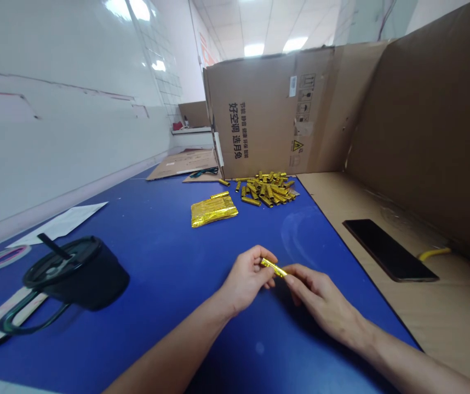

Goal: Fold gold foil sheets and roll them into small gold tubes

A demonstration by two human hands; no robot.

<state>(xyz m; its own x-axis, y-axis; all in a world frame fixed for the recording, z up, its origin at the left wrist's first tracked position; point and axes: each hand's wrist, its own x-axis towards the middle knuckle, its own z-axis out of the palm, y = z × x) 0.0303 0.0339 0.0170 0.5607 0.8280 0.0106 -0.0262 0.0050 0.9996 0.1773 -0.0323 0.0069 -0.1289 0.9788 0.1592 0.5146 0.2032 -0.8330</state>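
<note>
Two bare hands, both gripping: left hand (pixel 244 280) and right hand (pixel 321 302) pinch one gold foil tube (pixel 273 267) between them, over the blue work mat (pixel 169 262). Farther along that mat: one heap of matching tubes (pixel 265 190), one flat gold foil packet (pixel 213 210).

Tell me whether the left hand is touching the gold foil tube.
Touching: the head view shows the left hand with its fingers closed on the near end of the gold foil tube.

body: left forearm (pixel 169 355) bare | right forearm (pixel 419 366) bare | left hand (pixel 245 279) and right hand (pixel 321 303) ungloved
</note>
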